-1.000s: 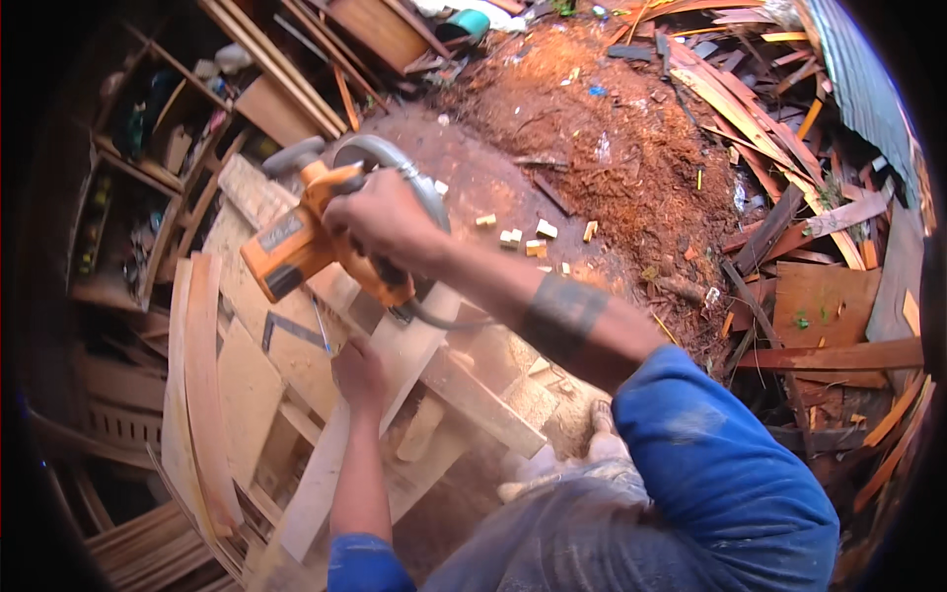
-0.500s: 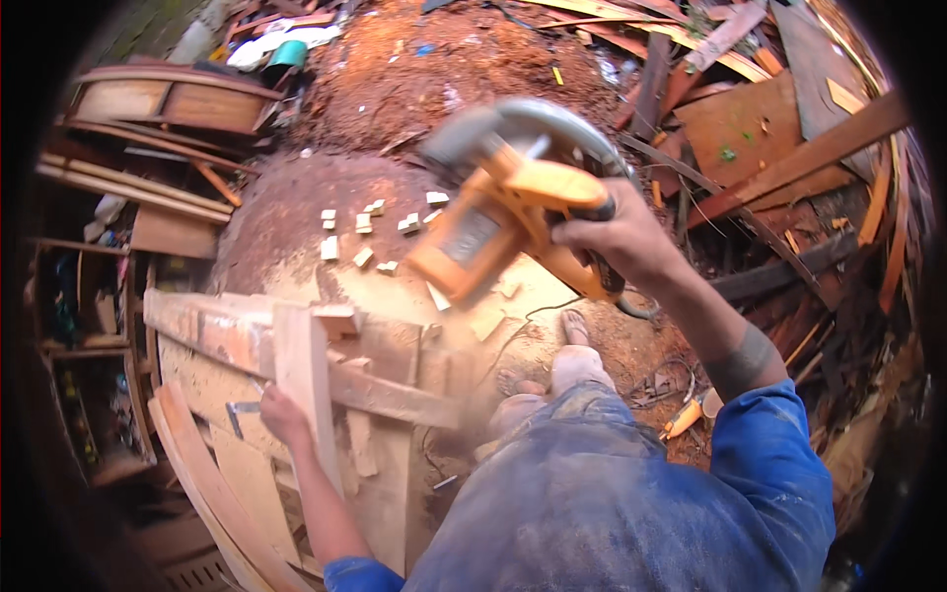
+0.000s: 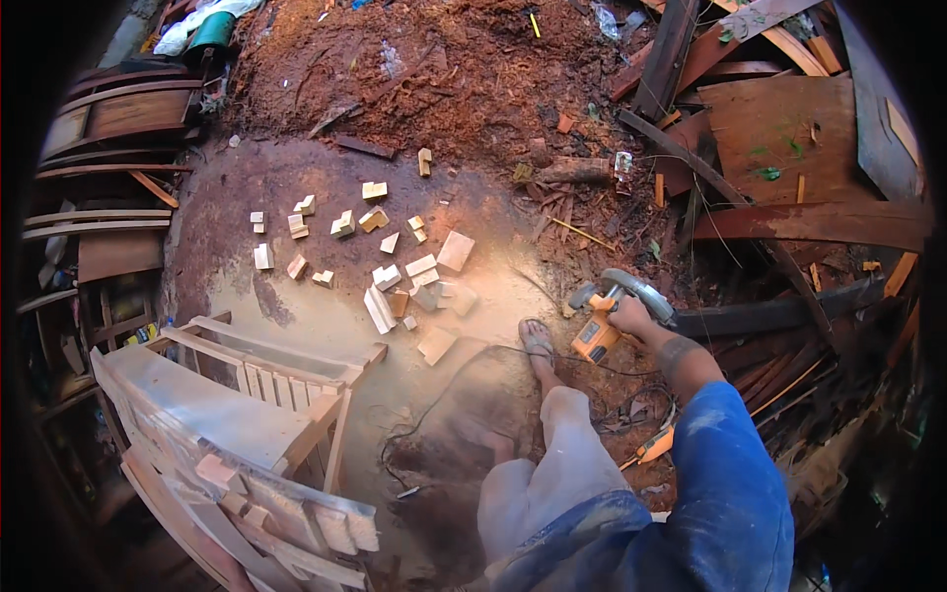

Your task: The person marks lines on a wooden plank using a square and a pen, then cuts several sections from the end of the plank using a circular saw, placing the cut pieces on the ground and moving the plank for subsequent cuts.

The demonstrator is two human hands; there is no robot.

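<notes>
My right hand (image 3: 631, 318) is closed around the grip of an orange circular saw (image 3: 596, 335) with a grey blade guard. The saw is low beside my sandalled foot (image 3: 538, 340), its motor body toward the foot; whether it touches the ground I cannot tell. My left hand is out of the picture. At the lower left stands a wooden slatted frame (image 3: 321, 424) with boards and short wood pieces (image 3: 330, 523) on it. Several cut wood blocks (image 3: 375, 219) lie scattered on the ground ahead.
A dark cord (image 3: 434, 400) loops over the sawdusty ground by my feet. Another orange tool (image 3: 653, 444) lies right of my leg. Scrap planks (image 3: 809, 227) pile up on the right. Stacked wooden parts (image 3: 118, 212) line the left, and a reddish earth mound (image 3: 395, 84) rises ahead.
My right hand has brought the saw down from in front of me to near the ground on the right. My left hand, earlier on a pale board, has left the picture. The view has shifted.
</notes>
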